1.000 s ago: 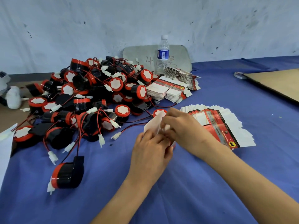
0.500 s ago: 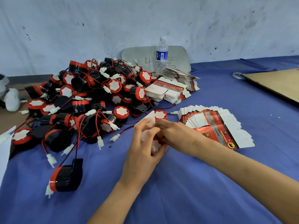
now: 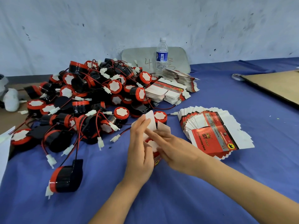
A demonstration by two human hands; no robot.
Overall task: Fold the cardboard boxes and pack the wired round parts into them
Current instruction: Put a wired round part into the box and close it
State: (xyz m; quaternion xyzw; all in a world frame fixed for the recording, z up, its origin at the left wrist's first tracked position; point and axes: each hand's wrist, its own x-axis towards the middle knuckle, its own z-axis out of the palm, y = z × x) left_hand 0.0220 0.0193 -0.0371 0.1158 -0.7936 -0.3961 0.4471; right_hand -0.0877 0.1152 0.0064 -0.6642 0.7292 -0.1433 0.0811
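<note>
A heap of wired round parts (image 3: 90, 101) is spread over the left of the blue cloth (image 3: 210, 183), with one stray part (image 3: 64, 177) lying apart, nearer the person. Just right of the heap, a small cardboard box (image 3: 151, 121) is held between the two hands, its white flaps raised and its long axis running away from the person, the open end farthest off. The left hand (image 3: 140, 152) is laid flat against the box's left side, fingers straight. A red-rimmed part appears to be seated inside already, though much of it is hidden. The right hand (image 3: 176, 147) is set against the right side, its index finger stretched over the mouth toward the flaps; whether the lower fingers grip cannot be told. The flaps are judged to lie nearer the right hand, so the closing tuck would fall to it. A fanned stack of flat boxes (image 3: 215, 136) is left further right.
</note>
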